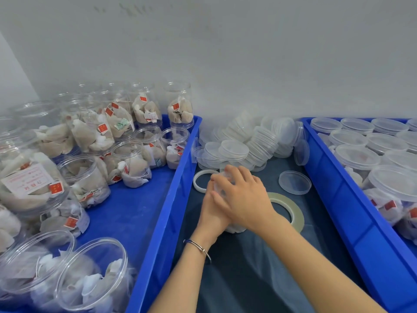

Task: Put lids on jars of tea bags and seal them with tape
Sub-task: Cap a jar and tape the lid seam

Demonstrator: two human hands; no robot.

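A clear jar of tea bags (233,229) stands on the dark cloth in the middle, mostly hidden under my hands. My left hand (213,211) wraps around its left side. My right hand (241,195) lies flat over its top, fingers curled on a clear lid (222,181). A large roll of clear tape (291,210) lies flat just right of the jar, partly behind my right wrist. A smaller white tape ring (204,180) lies to the jar's upper left. One loose lid (294,182) rests on the cloth farther right.
A pile of clear lids (248,143) is heaped against the wall. A blue bin (176,177) on the left holds several open jars of tea bags (133,163). A blue bin (334,177) on the right holds several lidded jars (358,157).
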